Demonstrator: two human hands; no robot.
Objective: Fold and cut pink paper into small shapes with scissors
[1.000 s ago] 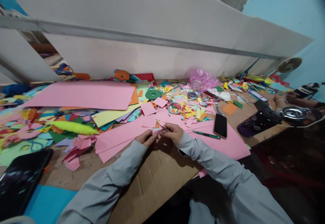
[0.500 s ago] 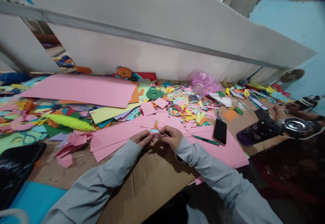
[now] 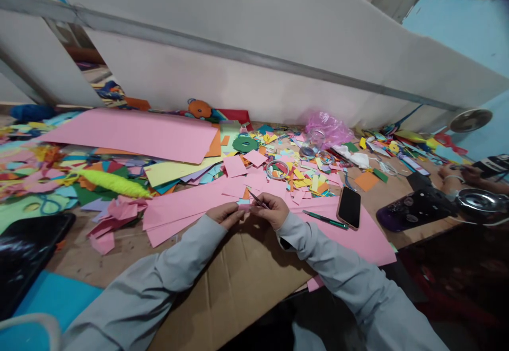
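Observation:
My left hand [image 3: 224, 213] and my right hand [image 3: 272, 209] meet over a sheet of brown cardboard [image 3: 242, 277] at the table's near edge. Both are closed in a pinch on a small pink paper strip [image 3: 244, 207] held between them. A thin dark tool [image 3: 257, 200], too small to name, sticks out of my right hand's fingers. Long pink paper sheets [image 3: 183, 210] lie just beyond my hands. A black phone [image 3: 349, 207] and a green pen [image 3: 324, 219] lie to the right of my right hand.
Coloured paper scraps [image 3: 298, 173] cover the middle of the table, with a tape roll [image 3: 277, 169] among them. A big pink sheet [image 3: 131, 133] lies at the back left. A dark tablet [image 3: 24, 250] sits near left. Another person's hand [image 3: 457, 173] rests at far right.
My hands have stayed together on the pink strip, with only small finger shifts. The view has drifted slightly as my head moved.

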